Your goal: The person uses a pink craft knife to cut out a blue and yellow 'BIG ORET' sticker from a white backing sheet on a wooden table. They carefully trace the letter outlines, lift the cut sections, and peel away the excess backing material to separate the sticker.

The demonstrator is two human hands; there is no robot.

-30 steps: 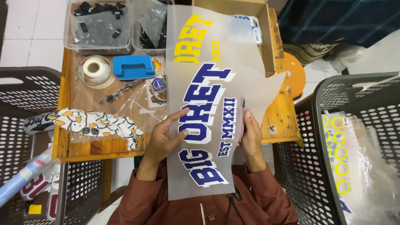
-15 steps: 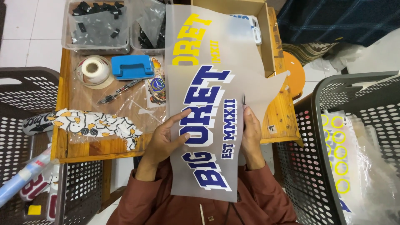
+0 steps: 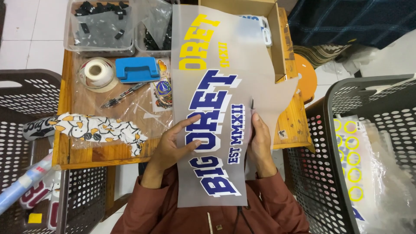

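Note:
I hold a long translucent film sheet [image 3: 225, 52] printed with large blue and yellow lettering, upright over my lap and the table's front edge. My left hand [image 3: 171, 149] grips its left edge, with the thumb on the printed face. At the sheet's right side, my right hand [image 3: 261, 145] is closed around what looks like scissors. Only a thin dark blade tip [image 3: 251, 104] shows above the fingers, at a cut in the film. A loose flap of film [image 3: 284, 97] hangs off to the right of the cut.
The wooden table [image 3: 299, 130] carries a tape roll [image 3: 96, 71], a blue hole punch [image 3: 137, 69], a patterned cloth [image 3: 97, 128], clear bins of black parts [image 3: 97, 26] and a cardboard box [image 3: 277, 39]. Dark perforated baskets stand left [image 3: 26, 91] and right [image 3: 346, 112]; the right one holds printed film.
The sheet has slid slightly down toward me. Both hands stay almost where they were.

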